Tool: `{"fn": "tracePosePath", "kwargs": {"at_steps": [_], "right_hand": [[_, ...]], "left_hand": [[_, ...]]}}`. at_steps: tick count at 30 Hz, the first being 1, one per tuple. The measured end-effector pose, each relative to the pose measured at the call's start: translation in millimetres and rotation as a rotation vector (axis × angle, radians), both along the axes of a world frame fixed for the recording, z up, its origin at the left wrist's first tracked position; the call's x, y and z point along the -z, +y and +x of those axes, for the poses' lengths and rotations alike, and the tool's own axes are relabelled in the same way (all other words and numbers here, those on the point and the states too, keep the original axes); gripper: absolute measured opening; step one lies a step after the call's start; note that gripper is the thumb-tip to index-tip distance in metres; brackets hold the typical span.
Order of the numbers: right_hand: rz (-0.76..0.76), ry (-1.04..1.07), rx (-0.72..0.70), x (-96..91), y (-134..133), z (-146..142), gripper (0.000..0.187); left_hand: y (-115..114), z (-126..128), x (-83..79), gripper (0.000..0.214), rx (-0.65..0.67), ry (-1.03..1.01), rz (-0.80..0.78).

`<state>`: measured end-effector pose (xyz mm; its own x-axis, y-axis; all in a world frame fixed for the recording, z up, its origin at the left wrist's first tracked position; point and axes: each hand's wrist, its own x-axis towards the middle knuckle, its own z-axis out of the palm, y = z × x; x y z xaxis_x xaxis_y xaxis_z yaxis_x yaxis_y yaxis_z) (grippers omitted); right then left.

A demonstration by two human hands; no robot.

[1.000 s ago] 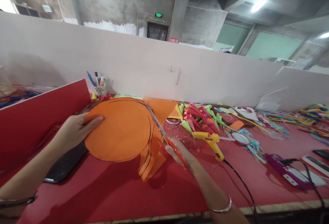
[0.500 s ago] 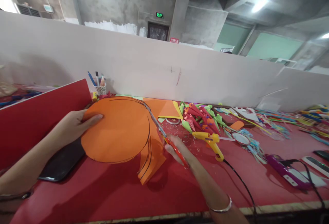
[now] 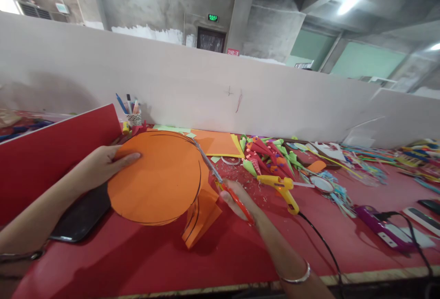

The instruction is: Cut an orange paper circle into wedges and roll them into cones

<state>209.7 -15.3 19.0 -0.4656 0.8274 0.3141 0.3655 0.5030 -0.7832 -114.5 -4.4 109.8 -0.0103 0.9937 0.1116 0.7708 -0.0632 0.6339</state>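
Observation:
My left hand (image 3: pixel 109 164) pinches the left edge of a large round sheet of orange paper (image 3: pixel 154 180), thumb on top. A dark drawn line runs along much of its rim. My right hand (image 3: pixel 237 198) is closed around the red handles of a pair of scissors (image 3: pixel 238 202). The blades lie at the sheet's upper right edge, along the drawn line. From the right side of the disc hangs a partly cut strip of orange paper (image 3: pixel 199 221), also marked with dark lines. My right fingers are partly hidden behind the scissors.
A yellow glue gun (image 3: pixel 280 187) with a black cord lies right of my right hand. Behind it are red and green cone-shaped pieces (image 3: pixel 268 154). A black phone-like slab (image 3: pixel 80 214) lies under my left forearm. A pen cup (image 3: pixel 134 116) stands at the back, and a purple power strip (image 3: pixel 383 228) lies far right.
The orange disc has turned and tilted slightly, its lower edge now a little lower. The cut strip has shifted slightly left and folded more. Both hands keep their hold.

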Motion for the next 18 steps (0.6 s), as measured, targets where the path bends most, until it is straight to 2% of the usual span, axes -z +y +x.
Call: {"fn": "tracePosePath", "kwargs": {"at_steps": [8, 18], "right_hand": [[0.038, -0.044, -0.055, 1.0, 1.6, 0.4, 0.046], [-0.025, -0.060, -0.006, -2.3, 0.2, 0.7, 0.045]], "left_hand": [[-0.8, 0.2, -1.6, 0.046, 0.069, -0.005, -0.038], [1.7, -3.3, -6.2, 0.044, 0.062, -0.040, -0.091]]}}
